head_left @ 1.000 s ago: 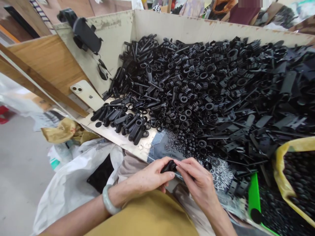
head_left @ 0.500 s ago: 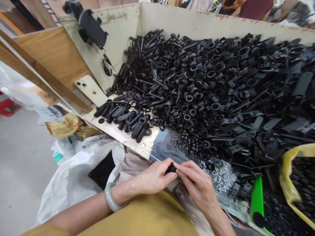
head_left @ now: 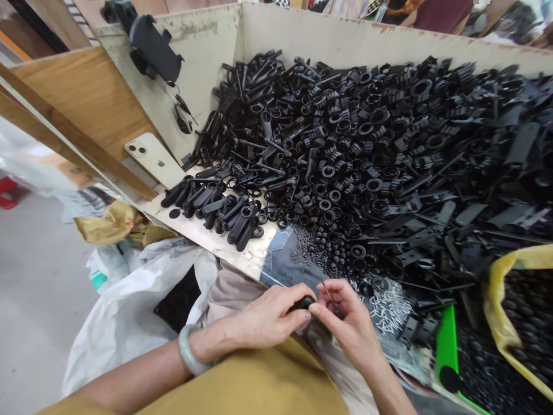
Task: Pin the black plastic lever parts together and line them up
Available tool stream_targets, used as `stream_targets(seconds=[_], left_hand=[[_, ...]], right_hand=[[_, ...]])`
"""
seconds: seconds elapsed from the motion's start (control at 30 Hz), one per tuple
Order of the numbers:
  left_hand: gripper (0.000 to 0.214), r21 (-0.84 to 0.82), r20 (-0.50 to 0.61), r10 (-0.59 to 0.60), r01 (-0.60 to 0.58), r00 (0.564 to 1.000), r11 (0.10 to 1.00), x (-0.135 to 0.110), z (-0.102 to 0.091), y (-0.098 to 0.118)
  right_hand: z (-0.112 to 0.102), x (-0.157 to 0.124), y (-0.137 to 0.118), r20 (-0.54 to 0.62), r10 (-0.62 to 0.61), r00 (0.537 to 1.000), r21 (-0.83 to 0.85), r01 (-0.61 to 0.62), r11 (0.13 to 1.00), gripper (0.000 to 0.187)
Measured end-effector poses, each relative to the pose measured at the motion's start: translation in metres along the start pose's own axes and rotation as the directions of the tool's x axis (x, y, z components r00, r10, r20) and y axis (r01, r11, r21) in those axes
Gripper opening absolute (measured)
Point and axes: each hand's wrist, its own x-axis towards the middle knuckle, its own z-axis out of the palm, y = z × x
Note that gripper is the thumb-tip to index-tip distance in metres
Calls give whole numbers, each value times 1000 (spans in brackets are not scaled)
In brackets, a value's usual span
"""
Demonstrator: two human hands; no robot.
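My left hand is closed round a small black plastic part, thumb and fingers pinching it at the near edge of the table. Right beside it, my right hand pinches a thin metal pin between thumb and forefinger, with the pin held up close to the black part. A jade-coloured bangle sits on my left wrist. Just beyond my hands lie a scatter of small metal pins and small black rings on a denim cloth.
A huge heap of black plastic parts fills the walled table. A row of assembled black pieces lies at the left edge, near a white phone. A yellow bag of parts and a green tool are at right; a white sack hangs at left.
My right hand has drawn slightly away from the black part and now shows a thin pin between its fingertips. My left hand keeps holding the part in the same place.
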Motion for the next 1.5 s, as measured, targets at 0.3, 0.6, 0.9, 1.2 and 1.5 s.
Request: stream_targets(seconds=[0.3,0.6,0.9,1.2,1.5], left_hand=[[39,82,-219,-94,114,971,990,3,-1,-1],[31,-526,116,-310,323,944,787,6,-14,4],[41,-573,137,-337,352,931,740,2,-9,-4],[13,-237,-164,-327,284,931,929,-2,-23,-14],[13,654,-361,-109,335,926,678,43,2,-15]], right_hand=[[20,11,-5,-53,175,983,247,-157,956,44],[15,23,-3,-67,-35,997,92,41,995,26],[19,24,-3,-25,-12,1000,56,14,998,29],[-5,-1,5,-128,-43,991,-179,20,984,30],[-17,9,7,-253,-98,962,-428,-20,904,28]])
